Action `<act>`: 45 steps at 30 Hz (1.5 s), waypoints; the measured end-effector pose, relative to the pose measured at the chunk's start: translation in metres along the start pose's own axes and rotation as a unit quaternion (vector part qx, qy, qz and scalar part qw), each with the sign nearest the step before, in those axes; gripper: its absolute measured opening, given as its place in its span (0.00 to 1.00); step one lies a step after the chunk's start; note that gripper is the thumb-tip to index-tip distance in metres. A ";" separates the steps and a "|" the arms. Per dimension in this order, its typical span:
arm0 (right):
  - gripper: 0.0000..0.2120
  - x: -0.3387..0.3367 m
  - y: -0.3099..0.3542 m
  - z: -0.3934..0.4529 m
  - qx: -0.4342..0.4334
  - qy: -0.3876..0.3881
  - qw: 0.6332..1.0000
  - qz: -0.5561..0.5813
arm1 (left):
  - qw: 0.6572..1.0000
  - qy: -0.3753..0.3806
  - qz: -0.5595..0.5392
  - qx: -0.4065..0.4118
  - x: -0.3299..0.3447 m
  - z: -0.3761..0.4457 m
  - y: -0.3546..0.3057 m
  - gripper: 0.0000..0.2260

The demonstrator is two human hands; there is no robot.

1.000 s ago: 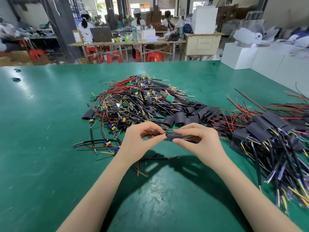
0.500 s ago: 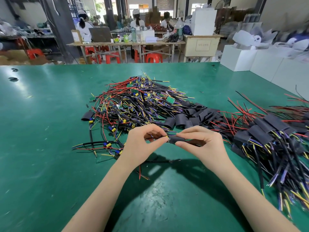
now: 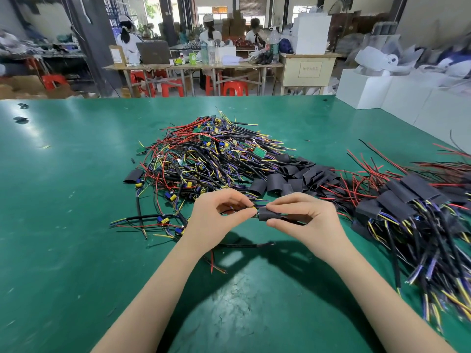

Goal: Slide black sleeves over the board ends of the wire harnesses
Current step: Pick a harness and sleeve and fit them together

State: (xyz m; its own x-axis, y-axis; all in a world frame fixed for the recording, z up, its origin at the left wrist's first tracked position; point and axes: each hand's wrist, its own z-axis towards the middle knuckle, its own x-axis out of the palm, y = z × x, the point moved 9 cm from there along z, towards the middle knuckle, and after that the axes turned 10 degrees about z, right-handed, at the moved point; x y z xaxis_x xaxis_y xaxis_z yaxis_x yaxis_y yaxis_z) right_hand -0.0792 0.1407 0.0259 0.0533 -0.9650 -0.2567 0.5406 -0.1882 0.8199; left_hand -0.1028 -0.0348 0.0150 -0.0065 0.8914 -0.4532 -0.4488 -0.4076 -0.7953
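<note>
Matt black sleeve (image 3: pixel 269 214), seemingly plastic; glossy, scuffed green table (image 3: pixel 76 225)

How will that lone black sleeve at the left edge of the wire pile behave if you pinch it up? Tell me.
The lone black sleeve lies flattened and creased, so it is probably thin, soft tubing that squashes under a pinch. It looks light for its size and should lift easily. Lying flat on the green table, it seems unlikely to roll, though wires from the wire pile beside it might drag along.

Bare green table (image 3: pixel 63 238) lies left and near; wire pile (image 3: pixel 204 159) ahead, sleeved harnesses (image 3: pixel 407 212) crowd right
</note>
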 end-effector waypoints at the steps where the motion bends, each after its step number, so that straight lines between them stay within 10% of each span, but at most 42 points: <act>1: 0.12 0.000 0.002 0.000 -0.007 0.002 1.000 -0.006 | 1.000 0.002 -0.010 -0.006 0.000 0.000 0.002 0.03; 24: 0.14 0.007 -0.002 0.001 -0.011 0.028 0.996 -0.079 | 0.999 0.026 -0.021 0.031 0.005 0.002 0.004 0.06; 31: 0.17 0.019 0.010 -0.005 -0.118 0.067 0.943 -0.305 | 0.998 0.029 0.016 0.044 0.008 -0.001 0.004 0.08; 45: 0.16 0.022 -0.002 -0.003 -0.038 0.100 0.962 -0.250 | 0.989 0.057 0.111 0.077 0.009 -0.002 -0.005 0.15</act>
State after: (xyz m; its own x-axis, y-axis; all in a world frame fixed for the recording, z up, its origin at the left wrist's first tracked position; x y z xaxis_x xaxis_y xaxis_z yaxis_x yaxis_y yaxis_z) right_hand -0.0764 0.1207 0.0167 -0.0729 -0.7021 -0.7083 0.6000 -0.5982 0.5312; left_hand -0.0991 -0.0257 0.0140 -0.0236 0.7510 -0.6598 -0.5784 -0.5486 -0.6037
